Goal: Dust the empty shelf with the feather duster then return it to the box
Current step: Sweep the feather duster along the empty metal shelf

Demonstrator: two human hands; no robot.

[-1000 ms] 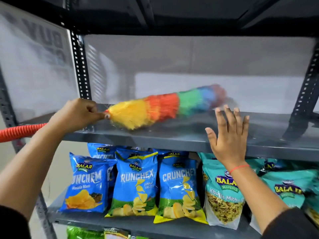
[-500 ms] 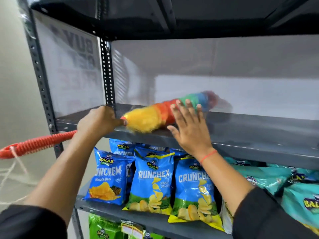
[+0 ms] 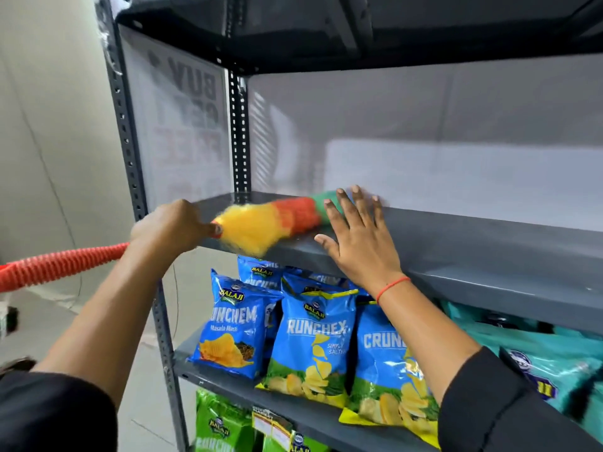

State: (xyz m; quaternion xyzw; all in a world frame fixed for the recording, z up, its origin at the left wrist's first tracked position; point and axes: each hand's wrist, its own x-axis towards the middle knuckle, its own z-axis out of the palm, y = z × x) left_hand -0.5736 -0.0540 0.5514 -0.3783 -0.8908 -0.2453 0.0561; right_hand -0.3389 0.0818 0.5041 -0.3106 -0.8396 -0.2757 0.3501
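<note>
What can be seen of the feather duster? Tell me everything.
The feather duster has a fluffy, synthetic-looking head banded yellow, orange, then green, blurred in motion. It lies nearly flat on the grey empty shelf, its yellow end overhanging the front edge. The left hand grips it at the head's base; its ribbed orange handle trails leftward. The open right hand hides the far tip.

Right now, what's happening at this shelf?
A person is dusting the empty shelf. The left hand grips the rainbow duster by its orange handle, with the feathers lying on the shelf's left end. The right hand is open, fingers spread, at the shelf's front edge and covers the duster's far end. Chip bags fill the shelf below.
</note>
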